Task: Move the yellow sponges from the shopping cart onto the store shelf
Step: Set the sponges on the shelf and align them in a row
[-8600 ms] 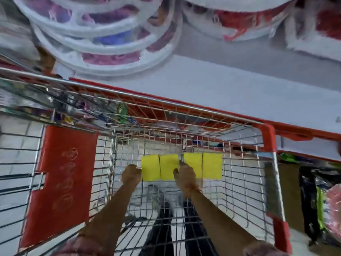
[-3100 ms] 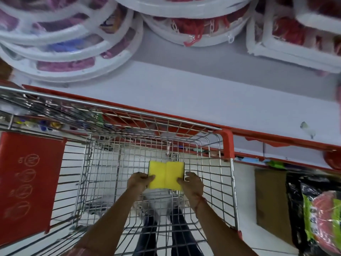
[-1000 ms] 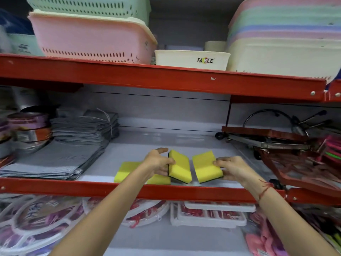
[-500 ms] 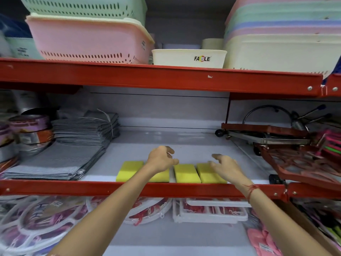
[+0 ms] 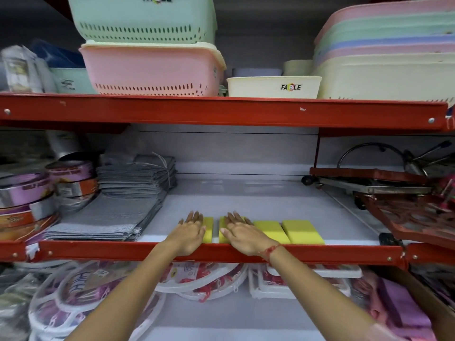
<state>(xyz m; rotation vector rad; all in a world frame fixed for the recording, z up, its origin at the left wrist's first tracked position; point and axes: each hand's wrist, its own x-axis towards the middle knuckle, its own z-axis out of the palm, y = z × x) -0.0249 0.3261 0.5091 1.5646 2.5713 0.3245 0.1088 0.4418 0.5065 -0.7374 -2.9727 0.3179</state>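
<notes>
Hands lie flat and spread, gripping nothing: the left hand (image 5: 190, 233) covers one sponge (image 5: 208, 229), the right hand (image 5: 242, 233) the next (image 5: 222, 230), where half a second ago both hovered above the row. Two more sponges (image 5: 270, 231) sit just right, all four along the shelf (image 5: 246, 198) front edge. I judge the move done, only straightening left. Grey cloths (image 5: 115, 212) lie left; pastel baskets (image 5: 152, 67) stand above.
</notes>
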